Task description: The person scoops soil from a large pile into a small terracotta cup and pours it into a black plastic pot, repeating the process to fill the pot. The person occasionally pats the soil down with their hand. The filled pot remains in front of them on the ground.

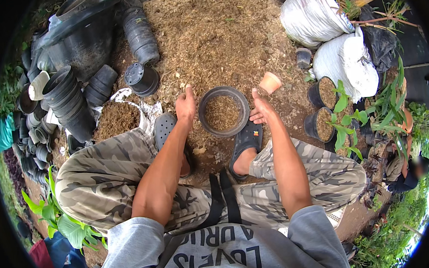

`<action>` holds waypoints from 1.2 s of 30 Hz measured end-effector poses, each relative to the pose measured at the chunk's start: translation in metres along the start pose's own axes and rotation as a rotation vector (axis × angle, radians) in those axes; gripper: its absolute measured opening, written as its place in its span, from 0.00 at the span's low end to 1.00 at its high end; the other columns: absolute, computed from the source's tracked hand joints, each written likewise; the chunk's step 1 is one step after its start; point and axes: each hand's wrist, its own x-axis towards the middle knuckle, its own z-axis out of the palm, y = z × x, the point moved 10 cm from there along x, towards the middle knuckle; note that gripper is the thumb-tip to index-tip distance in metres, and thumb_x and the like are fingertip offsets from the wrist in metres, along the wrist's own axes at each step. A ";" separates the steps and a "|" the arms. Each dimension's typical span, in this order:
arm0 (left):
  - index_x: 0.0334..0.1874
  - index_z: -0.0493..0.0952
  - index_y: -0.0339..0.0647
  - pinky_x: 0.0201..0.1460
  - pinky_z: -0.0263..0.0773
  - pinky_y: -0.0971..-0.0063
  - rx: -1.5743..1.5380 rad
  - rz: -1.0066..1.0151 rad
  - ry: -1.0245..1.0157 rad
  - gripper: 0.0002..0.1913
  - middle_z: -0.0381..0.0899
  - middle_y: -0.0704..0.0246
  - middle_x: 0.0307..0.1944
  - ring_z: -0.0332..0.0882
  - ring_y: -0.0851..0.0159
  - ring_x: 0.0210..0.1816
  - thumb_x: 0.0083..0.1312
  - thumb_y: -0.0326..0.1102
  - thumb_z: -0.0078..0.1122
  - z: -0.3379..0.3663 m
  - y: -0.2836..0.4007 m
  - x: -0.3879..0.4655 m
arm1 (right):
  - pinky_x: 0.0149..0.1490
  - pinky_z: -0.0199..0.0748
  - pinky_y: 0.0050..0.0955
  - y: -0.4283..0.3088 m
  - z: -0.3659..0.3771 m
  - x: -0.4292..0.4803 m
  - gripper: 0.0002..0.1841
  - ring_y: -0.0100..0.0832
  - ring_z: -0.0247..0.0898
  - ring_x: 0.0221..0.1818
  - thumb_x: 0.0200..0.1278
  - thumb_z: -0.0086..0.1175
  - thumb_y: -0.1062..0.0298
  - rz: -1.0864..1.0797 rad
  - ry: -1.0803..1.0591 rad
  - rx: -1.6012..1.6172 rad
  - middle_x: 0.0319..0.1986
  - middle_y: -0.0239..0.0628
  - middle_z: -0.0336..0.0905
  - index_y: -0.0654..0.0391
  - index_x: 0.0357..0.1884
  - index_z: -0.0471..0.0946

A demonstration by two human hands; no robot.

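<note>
A round black plastic pot (203,122) stands on the ground between my feet, its rim facing up. Light brown chaff-like growing mix (222,113) shows inside it. To the pot's left is my left hand (186,105), empty, its thumb raised and a small gap between it and the rim. My right hand (264,107) is at the pot's right side with fingers spread close to the rim; whether they touch it I cannot tell. Just beyond the right hand a small orange plastic pot (270,82) lies tipped on the soil.
Ahead spreads a heap of brown growing mix (209,36). Stacked black nursery pots (69,105) and an upturned black pot (141,79) are on the left. White sacks (341,63), filled black pots (317,125) and leafy plants (345,127) line the right. A person (405,171) is at far right.
</note>
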 end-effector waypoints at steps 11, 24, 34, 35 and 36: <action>0.47 0.81 0.28 0.62 0.70 0.61 0.053 -0.024 0.153 0.36 0.85 0.49 0.47 0.82 0.52 0.52 0.66 0.65 0.58 -0.016 -0.012 -0.006 | 0.60 0.74 0.54 -0.017 0.005 -0.004 0.45 0.50 0.75 0.62 0.72 0.39 0.27 -0.116 -0.074 0.015 0.62 0.53 0.76 0.59 0.72 0.68; 0.42 0.83 0.31 0.57 0.72 0.64 0.065 0.119 0.272 0.30 0.86 0.53 0.42 0.83 0.54 0.47 0.68 0.60 0.58 -0.023 0.003 0.000 | 0.49 0.77 0.47 -0.023 -0.011 -0.004 0.42 0.44 0.83 0.40 0.74 0.35 0.29 -0.195 0.234 -0.324 0.37 0.48 0.86 0.66 0.51 0.80; 0.49 0.81 0.31 0.59 0.71 0.62 0.126 0.097 0.104 0.33 0.86 0.51 0.45 0.83 0.53 0.48 0.68 0.63 0.57 -0.004 0.004 -0.008 | 0.63 0.74 0.51 -0.011 0.005 0.001 0.47 0.51 0.78 0.58 0.72 0.33 0.26 -0.060 0.114 -0.312 0.51 0.59 0.82 0.68 0.60 0.76; 0.48 0.81 0.31 0.58 0.72 0.61 0.162 0.111 0.253 0.33 0.86 0.51 0.45 0.84 0.52 0.48 0.68 0.63 0.56 -0.021 0.008 -0.009 | 0.65 0.72 0.50 -0.019 0.005 -0.002 0.47 0.51 0.77 0.59 0.72 0.33 0.26 -0.144 0.161 -0.407 0.51 0.59 0.82 0.68 0.59 0.76; 0.51 0.81 0.30 0.60 0.71 0.61 0.246 0.080 0.257 0.34 0.85 0.49 0.48 0.83 0.50 0.51 0.68 0.63 0.56 -0.022 0.007 -0.009 | 0.66 0.70 0.49 -0.035 -0.003 -0.008 0.47 0.50 0.77 0.60 0.71 0.33 0.26 -0.276 0.282 -0.473 0.52 0.60 0.81 0.68 0.59 0.77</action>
